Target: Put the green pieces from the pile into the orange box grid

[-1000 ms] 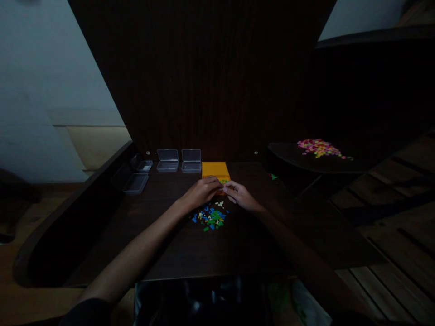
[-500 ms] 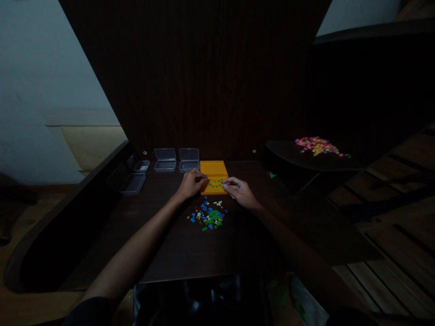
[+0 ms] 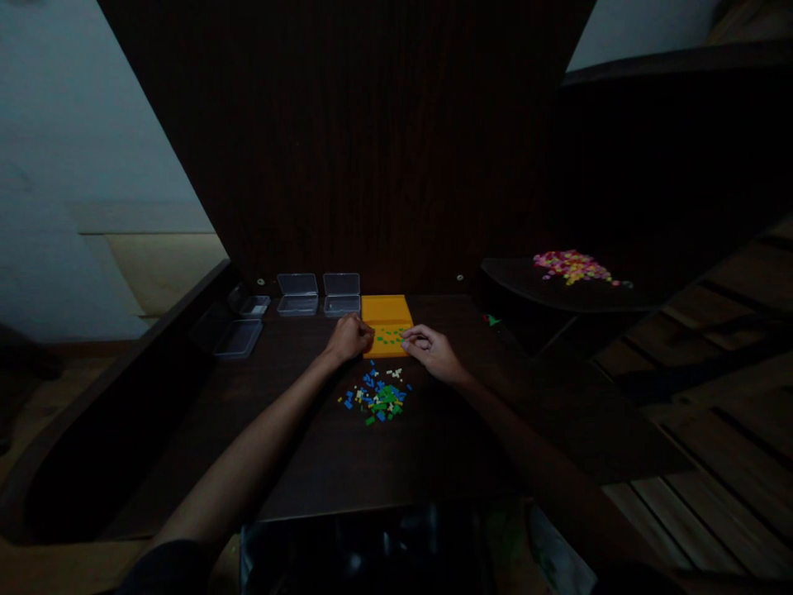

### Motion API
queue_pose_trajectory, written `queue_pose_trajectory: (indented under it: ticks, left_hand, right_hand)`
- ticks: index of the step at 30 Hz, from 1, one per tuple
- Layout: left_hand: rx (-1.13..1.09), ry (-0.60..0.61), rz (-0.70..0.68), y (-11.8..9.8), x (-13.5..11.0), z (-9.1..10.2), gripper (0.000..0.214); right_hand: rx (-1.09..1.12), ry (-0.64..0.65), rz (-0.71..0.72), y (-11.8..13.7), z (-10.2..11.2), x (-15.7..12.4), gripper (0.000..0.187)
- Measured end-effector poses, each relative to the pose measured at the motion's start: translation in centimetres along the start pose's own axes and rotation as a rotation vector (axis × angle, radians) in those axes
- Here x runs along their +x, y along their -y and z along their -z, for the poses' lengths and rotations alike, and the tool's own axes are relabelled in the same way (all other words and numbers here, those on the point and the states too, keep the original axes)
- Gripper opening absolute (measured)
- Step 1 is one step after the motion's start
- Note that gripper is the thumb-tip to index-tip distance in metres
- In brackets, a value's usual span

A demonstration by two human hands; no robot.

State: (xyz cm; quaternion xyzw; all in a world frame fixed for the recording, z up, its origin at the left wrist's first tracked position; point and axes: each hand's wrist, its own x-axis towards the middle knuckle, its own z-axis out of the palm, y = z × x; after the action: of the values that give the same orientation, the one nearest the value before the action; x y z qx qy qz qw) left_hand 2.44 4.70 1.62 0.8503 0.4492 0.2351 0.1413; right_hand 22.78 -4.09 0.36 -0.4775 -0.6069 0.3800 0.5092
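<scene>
An orange-yellow case (image 3: 387,307) lies opened out on the dark tabletop, its lid side toward the back panel. Small green pieces (image 3: 389,337) are scattered over its near half. My left hand (image 3: 349,337) is at the left edge of that half, fingers curled together against the edge. At the right edge, my right hand (image 3: 432,351) has its thumb and fingers drawn together over the side; whatever is between the fingertips is too small to make out. Just in front of the case is a loose pile of blue, green, white and yellow toy bricks (image 3: 381,399).
Clear plastic boxes with raised lids, such as one box (image 3: 341,304) beside the case, stand left along the back panel (image 3: 372,165). Another clear box (image 3: 239,339) is nearer. Pink and yellow beads (image 3: 576,268) lie on a right-hand shelf (image 3: 514,277).
The whole view has shifted slightly. Both hands stay at the case's two sides, with only small finger movement. The brick pile looks unchanged.
</scene>
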Motion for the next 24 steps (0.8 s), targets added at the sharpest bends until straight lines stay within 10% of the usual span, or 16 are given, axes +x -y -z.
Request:
queue_pose_trajectory:
  ticks: [24]
  left_hand:
    - [-0.266, -0.057, -0.342, -4.1, -4.3, 0.8, 0.019]
  right_hand:
    - [-0.012, 0.001, -0.002, 0.0, -0.4, -0.2, 0.033]
